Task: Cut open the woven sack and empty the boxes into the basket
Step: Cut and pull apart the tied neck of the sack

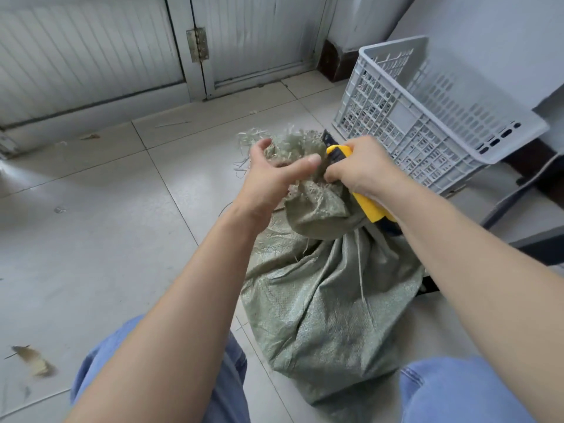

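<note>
One sack (329,300) sits on the floor (106,209), near centre, its contents hidden; one basket (403,112) leans far right; right hand (363,169) grips one yellow knife (369,206), partly covered; left hand (274,175) cups the frayed sack top, grip unclear

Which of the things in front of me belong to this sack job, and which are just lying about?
For the job: woven sack, yellow knife gripped in the right hand, left hand holding the sack's frayed top, grey basket.

Just lying about: brown scrap on the floor, loose strand on the tiles, door hinge.
</note>
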